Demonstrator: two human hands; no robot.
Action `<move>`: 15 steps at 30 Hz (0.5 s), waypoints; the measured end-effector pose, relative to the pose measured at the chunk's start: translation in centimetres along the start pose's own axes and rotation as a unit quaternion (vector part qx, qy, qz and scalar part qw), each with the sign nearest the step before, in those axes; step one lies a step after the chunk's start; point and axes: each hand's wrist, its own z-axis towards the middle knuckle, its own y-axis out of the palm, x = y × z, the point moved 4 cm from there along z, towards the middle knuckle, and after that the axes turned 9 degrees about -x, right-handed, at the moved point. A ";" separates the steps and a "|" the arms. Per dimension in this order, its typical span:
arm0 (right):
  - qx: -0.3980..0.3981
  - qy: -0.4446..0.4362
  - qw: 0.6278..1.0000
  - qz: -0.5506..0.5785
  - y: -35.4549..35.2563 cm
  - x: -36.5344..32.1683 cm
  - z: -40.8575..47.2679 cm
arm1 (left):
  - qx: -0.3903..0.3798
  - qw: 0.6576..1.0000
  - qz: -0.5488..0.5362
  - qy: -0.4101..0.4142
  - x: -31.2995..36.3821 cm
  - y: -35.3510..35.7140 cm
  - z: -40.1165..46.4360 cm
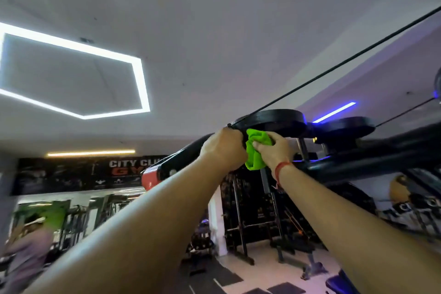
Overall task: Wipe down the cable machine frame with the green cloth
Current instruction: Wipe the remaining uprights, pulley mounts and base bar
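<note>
I am looking up at the top of the black cable machine frame, where two black pulleys carry a black cable. My right hand grips the bunched green cloth against the frame just below the nearer pulley. My left hand is curled round the frame's upper bar right beside the cloth. Both arms reach up and forward. Part of the cloth is hidden behind my fingers.
A red-tipped end of the frame arm juts out at left. Below stand dark racks and a bench. A person stands blurred at the lower left. A hexagonal light glows on the ceiling.
</note>
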 end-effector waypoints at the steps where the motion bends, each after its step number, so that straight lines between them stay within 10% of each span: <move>1: 0.000 -0.019 1.000 -0.007 1.0 -0.1 0.5 | -0.004 1.000 0.026 -0.007 -0.6 -0.3 0.1; 15: -0.105 -0.124 0.971 -0.177 4.8 -3.1 0.9 | -0.040 0.995 0.093 -0.028 -4.8 -3.0 0.0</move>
